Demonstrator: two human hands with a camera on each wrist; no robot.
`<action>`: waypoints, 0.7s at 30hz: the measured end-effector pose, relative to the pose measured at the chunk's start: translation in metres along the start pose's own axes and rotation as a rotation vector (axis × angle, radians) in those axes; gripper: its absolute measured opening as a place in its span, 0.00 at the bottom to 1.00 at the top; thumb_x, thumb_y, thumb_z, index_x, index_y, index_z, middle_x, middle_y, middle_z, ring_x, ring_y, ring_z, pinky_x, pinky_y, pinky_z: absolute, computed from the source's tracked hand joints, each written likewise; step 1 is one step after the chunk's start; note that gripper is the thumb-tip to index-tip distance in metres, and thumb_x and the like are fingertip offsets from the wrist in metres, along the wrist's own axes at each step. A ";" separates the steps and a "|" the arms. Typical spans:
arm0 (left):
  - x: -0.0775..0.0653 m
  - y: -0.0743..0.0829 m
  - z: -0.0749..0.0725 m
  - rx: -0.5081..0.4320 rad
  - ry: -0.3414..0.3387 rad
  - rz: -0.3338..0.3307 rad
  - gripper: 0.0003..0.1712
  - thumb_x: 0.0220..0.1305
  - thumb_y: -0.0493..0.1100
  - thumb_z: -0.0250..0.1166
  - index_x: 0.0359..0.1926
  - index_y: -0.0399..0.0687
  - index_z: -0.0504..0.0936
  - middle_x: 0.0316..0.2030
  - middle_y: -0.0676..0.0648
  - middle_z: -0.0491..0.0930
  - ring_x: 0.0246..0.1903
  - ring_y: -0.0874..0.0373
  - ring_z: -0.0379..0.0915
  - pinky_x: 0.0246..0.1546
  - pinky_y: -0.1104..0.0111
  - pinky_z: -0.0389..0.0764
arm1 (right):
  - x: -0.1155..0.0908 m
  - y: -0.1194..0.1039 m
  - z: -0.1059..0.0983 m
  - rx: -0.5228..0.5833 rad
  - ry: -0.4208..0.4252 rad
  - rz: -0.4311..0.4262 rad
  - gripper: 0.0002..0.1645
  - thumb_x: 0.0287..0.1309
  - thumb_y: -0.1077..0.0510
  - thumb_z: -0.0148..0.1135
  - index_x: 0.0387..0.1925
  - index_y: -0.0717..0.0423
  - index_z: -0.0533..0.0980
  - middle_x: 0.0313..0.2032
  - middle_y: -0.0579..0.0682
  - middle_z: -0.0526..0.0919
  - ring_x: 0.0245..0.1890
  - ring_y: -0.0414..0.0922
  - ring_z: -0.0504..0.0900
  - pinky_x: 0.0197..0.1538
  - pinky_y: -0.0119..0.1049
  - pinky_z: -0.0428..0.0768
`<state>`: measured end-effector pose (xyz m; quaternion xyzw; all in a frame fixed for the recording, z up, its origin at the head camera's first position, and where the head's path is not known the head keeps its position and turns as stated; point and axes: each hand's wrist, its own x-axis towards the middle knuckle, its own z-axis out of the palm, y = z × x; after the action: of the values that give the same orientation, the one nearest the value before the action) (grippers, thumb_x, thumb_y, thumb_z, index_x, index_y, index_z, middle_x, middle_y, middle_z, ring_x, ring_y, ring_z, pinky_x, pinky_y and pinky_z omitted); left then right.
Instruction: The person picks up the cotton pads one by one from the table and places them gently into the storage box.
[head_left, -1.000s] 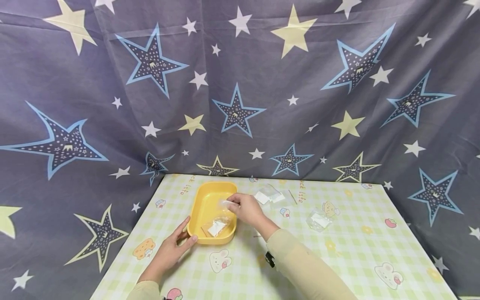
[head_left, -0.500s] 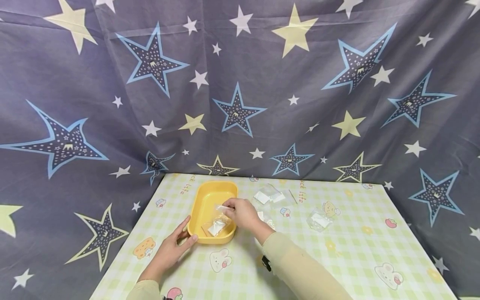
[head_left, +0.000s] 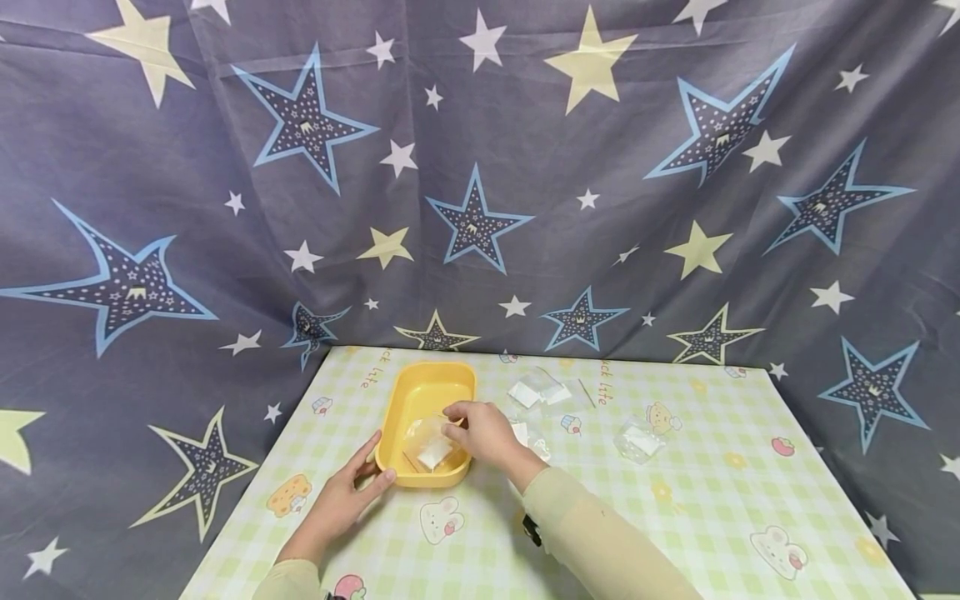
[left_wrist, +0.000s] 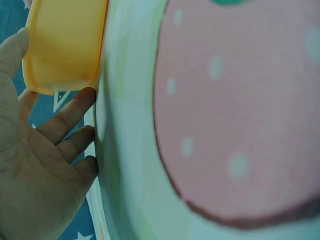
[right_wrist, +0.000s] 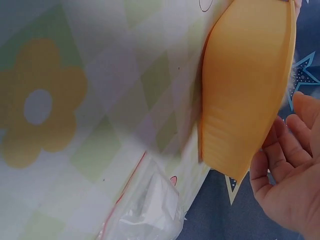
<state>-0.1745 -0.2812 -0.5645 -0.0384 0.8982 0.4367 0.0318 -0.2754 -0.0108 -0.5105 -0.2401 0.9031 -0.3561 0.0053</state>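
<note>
A yellow tray (head_left: 441, 393) stands on the table's left side in the head view. My left hand (head_left: 341, 496) is at its near left corner, thumb on the near side, other fingers along the left. In the left wrist view, its loosely bent fingers (left_wrist: 67, 120) touch the tray's outside. My right hand (head_left: 483, 429) reaches over the right rim, thumb and index finger apart beside a clear plastic bag (head_left: 420, 427). Below that lies another clear bag with a white piece (head_left: 433, 454). In the right wrist view, the tray's wall (right_wrist: 245, 90) hides what lies inside.
Several clear bags with white contents lie right of the tray: a back pair (head_left: 525, 394), one beside my right wrist (head_left: 531, 437), and one farther right (head_left: 639, 442). One bag (right_wrist: 155, 205) shows a red zip line. A star-printed curtain (head_left: 517, 267) hangs behind the table.
My right hand has shifted slightly toward me, and the clear bag it was pinching has come down into the tray, out of its fingertips. The left hand and the tray have stayed in place.
</note>
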 end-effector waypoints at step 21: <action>-0.002 0.002 0.000 0.001 0.002 0.009 0.50 0.71 0.70 0.65 0.86 0.74 0.53 0.72 0.44 0.79 0.80 0.37 0.62 0.80 0.34 0.57 | -0.009 -0.002 -0.002 0.084 0.042 -0.022 0.15 0.70 0.54 0.71 0.55 0.54 0.87 0.46 0.48 0.93 0.41 0.40 0.87 0.45 0.30 0.85</action>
<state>-0.1730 -0.2799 -0.5634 -0.0345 0.8987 0.4362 0.0291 -0.2666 -0.0067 -0.5092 -0.2421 0.8845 -0.3988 -0.0077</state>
